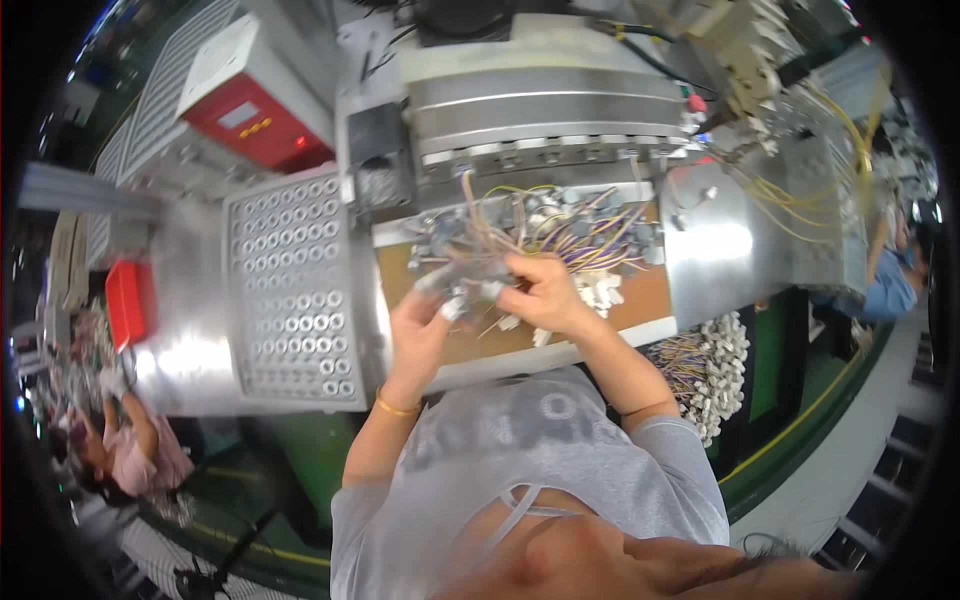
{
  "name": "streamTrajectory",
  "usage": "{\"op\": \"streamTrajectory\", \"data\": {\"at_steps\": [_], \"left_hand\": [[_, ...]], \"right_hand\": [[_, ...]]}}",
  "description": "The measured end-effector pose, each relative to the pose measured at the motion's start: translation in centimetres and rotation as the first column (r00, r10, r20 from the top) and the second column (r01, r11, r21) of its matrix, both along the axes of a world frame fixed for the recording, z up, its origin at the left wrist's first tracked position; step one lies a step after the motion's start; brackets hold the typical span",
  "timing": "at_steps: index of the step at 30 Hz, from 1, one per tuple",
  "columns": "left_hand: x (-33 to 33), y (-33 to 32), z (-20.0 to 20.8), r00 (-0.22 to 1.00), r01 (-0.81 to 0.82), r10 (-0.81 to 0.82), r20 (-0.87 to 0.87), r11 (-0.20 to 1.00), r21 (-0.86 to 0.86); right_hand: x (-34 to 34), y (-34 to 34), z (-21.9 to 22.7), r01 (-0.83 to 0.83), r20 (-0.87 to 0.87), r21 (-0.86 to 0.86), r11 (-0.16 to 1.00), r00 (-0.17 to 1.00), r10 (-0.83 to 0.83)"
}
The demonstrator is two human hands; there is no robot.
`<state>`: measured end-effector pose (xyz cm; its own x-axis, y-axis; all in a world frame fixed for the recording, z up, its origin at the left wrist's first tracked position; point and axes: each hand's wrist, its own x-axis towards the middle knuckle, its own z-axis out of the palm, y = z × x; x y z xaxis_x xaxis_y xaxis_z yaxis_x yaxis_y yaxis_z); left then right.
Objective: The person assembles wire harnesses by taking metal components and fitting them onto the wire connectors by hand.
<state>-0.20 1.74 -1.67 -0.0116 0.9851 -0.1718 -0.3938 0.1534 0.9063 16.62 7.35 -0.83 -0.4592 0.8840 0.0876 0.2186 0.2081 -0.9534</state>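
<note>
white covers (453,308) tip some fingers (514,301); the shirt (500,430) is grey, bracelet (396,406) yellow.

i'm working over a shiny metal bench (708,255), and it is carrying a brown board (650,292) with pale edges right in front of me. on the board a tangle of purple, yellow and pale wires (604,240) is lying, and white connectors (602,291) are sitting on its nearer right part. to my left a grey tray (290,281) is resting on the metal, showing rows of rings (322,299). right of the board, small white bits (710,193) are lying loose.
</note>
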Motion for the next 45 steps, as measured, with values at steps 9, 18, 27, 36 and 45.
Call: {"op": "streamTrajectory", "data": {"at_steps": [9, 18, 27, 36, 45], "left_hand": [[-0.1, -0.2, 0.3, 1.000, 0.007, -0.007, 0.001, 0.999, 0.053], [-0.1, -0.2, 0.6, 0.999, 0.030, -0.026, -0.036, 0.993, 0.113], [-0.1, -0.2, 0.7, 0.999, 0.039, -0.037, -0.015, 0.990, 0.138], [-0.3, -0.4, 0.0, 0.963, 0.096, -0.023, -0.270, 0.961, 0.258], [0.0, -0.5, 0.0, 0.974, 0.054, -0.002, -0.225, 0.972, 0.227]], "right_hand": [[-0.8, -0.4, 0.5, 0.058, -0.053, -0.126, 0.990, 0.996, -0.065], [-0.3, -0.4, 0.1, 0.036, -0.112, -0.195, 0.980, 0.992, -0.059], [-0.2, -0.6, 0.2, 0.018, -0.140, -0.212, 0.977, 0.989, -0.049], [0.2, -0.6, 0.2, 0.019, -0.075, -0.078, 0.997, 0.997, -0.025], [0.1, -0.8, 0.5, 0.054, -0.163, -0.131, 0.990, 0.984, -0.075]]}}
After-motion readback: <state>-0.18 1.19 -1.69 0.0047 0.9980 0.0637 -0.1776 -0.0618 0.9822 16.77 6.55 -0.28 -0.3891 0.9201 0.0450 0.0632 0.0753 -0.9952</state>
